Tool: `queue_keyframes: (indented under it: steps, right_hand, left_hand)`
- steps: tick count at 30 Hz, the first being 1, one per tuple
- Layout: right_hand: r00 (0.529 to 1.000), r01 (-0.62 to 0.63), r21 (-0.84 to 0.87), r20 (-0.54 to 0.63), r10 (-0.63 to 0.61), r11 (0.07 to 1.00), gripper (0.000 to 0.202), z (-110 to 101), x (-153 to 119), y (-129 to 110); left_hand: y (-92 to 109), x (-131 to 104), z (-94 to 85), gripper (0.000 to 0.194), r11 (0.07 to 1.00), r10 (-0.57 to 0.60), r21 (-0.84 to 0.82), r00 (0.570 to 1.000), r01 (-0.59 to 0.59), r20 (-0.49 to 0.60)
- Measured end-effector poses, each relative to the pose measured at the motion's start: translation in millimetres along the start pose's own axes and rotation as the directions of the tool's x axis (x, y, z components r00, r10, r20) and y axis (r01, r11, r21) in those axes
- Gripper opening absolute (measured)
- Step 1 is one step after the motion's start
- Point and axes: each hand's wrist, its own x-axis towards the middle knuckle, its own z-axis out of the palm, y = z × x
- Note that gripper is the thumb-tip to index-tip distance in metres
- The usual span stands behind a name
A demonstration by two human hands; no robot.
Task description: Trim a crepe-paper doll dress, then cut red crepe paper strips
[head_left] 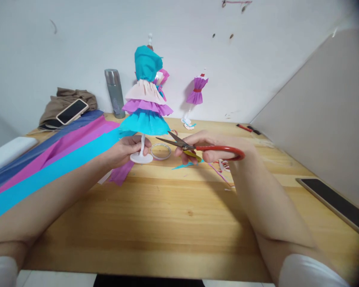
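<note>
Seen from the head camera, a small white mannequin stand (141, 156) rises from the wooden table (173, 215), and everything else is placed here by it. On the stand hangs a layered crepe-paper dress (146, 103), teal at the top, then a pale pink tier, a purple tier and a teal skirt at the bottom. The left hand (126, 150) lies just left of the stand's round base, its fingers curled against the pole and base under the skirt; how tightly they press cannot be told. Just right of the base lies a ring of clear tape (160, 151) flat on the table. Further right of the stand, the right hand (211, 147) holds red-handled scissors (197, 147), fingers folded through and around the handle loops, the blades parted and pointing left toward the stand above the tape ring. Left of the stand, long sheets of teal, magenta and dark blue crepe paper (54, 159) run across the table. Behind the stand against the wall stands a grey flask (115, 93), and to the right behind it a second small mannequin in a purple dress (196, 92). Far left of the stand a phone (72, 111) rests on a brown cloth (66, 101).
</note>
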Motion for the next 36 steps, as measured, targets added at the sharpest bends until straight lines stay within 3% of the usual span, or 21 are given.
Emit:
queue_keyframes:
  steps: [7, 15, 36]
  right_hand:
    - [0.999, -0.024, -0.057, 0.044, 0.026, 0.998, 0.076, 1.0, 3.3, -4.4]
    - [1.0, -0.019, -0.12, 0.017, 0.021, 0.993, 0.076, -0.3, 2.7, -8.7]
    - [1.0, 0.005, -0.226, -0.009, -0.007, 0.974, 0.06, 3.7, 8.6, -12.7]
  left_hand:
    - [-2.5, 0.1, -2.1, 0.05, 1.0, -0.01, -0.001, 0.995, 0.01, 0.102]
    - [-6.5, 0.5, -0.1, 0.043, 0.997, 0.008, -0.073, 0.996, -0.001, 0.087]
    - [-6.5, -1.7, 1.6, 0.052, 0.995, -0.043, 0.095, 0.991, 0.031, 0.123]
